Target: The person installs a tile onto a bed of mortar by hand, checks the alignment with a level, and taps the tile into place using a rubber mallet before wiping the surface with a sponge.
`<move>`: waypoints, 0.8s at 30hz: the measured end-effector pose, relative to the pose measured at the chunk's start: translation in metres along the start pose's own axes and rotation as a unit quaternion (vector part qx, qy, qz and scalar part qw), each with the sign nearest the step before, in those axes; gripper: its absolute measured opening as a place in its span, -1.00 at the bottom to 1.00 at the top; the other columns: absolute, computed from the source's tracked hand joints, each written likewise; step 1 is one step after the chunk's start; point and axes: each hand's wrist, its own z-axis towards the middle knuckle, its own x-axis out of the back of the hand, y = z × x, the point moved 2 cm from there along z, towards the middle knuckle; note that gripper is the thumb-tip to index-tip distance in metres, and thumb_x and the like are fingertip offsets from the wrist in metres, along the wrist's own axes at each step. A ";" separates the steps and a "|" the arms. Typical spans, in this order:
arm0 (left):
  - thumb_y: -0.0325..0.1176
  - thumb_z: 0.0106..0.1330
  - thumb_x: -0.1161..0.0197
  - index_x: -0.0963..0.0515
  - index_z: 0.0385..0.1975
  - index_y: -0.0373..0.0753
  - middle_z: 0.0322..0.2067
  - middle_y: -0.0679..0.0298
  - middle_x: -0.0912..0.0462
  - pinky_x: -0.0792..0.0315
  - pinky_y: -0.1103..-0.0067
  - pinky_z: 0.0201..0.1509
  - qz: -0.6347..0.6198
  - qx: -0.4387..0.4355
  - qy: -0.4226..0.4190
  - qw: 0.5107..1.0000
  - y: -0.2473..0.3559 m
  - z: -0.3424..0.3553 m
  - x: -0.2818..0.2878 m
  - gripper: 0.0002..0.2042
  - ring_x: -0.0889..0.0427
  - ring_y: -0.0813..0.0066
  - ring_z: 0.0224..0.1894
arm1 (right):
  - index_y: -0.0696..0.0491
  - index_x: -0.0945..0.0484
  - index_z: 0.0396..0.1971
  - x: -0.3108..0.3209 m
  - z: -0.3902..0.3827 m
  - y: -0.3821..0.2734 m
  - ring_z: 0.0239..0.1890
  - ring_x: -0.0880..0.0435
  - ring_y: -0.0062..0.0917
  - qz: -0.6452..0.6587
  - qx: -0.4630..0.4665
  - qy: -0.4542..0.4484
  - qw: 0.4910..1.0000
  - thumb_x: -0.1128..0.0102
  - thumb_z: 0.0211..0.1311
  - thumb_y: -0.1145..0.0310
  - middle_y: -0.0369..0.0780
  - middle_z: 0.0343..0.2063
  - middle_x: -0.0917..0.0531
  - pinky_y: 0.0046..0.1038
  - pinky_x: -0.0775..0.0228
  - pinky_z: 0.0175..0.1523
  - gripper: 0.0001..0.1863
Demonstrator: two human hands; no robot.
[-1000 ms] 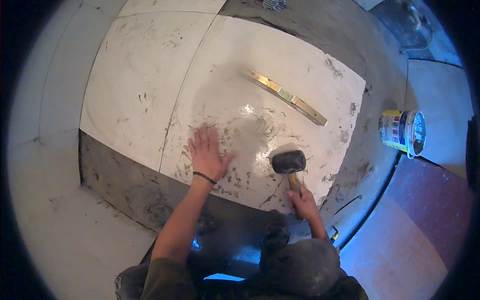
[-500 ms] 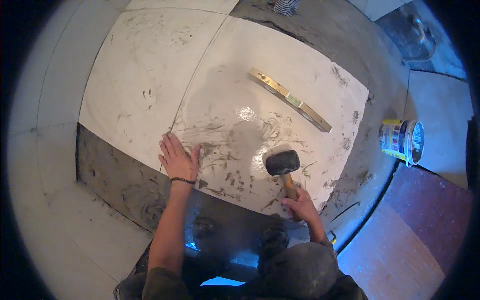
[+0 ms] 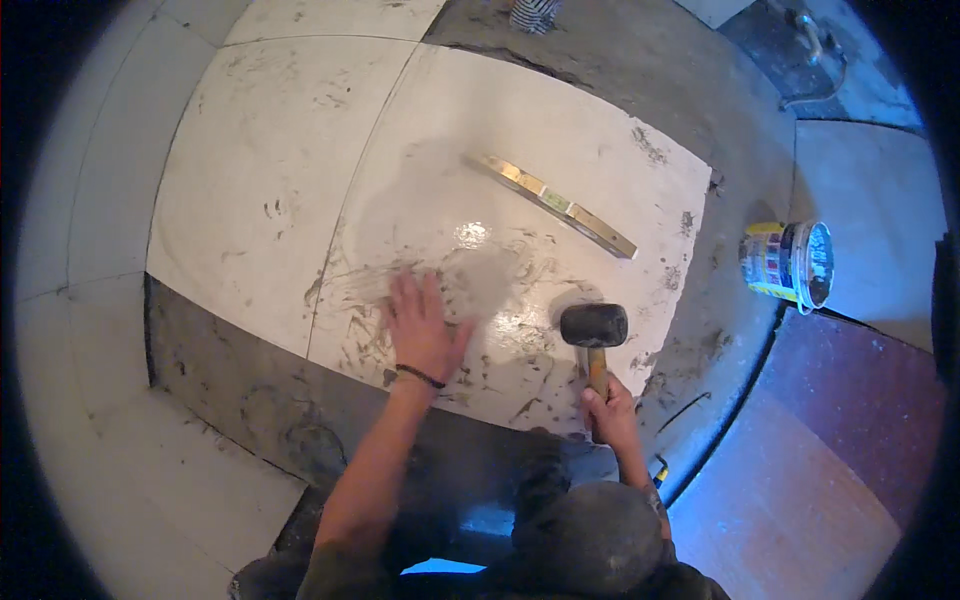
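- Our left hand (image 3: pixel 423 337) is palm-down, fingers spread and gripping nothing, on the smeared floor tile (image 3: pixel 560 120), toward its near edge.
- Our right hand (image 3: pixel 613 412) wraps the handle of a black rubber mallet (image 3: pixel 594 325) near the tile's near right corner.
- The handle points away from us; the head sits just beyond the right hand, the nearer one.
- A spirit level (image 3: pixel 553 203) slants across the tile.
- Past its right edge stands a bucket (image 3: pixel 788 265), contents unclear to us.
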 end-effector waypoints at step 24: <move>0.09 0.41 -0.18 -0.10 0.46 -0.45 0.47 -0.26 -0.10 -0.04 -0.15 0.47 0.074 0.172 0.019 0.982 -0.113 0.020 0.035 -0.16 -0.06 -0.26 0.52 | 0.16 -0.57 -0.09 -0.001 0.028 0.007 -0.35 -0.55 -0.53 -0.078 0.059 0.013 0.995 -0.29 0.28 0.34 -0.24 -0.40 -0.62 -0.39 -0.44 -0.19 -0.72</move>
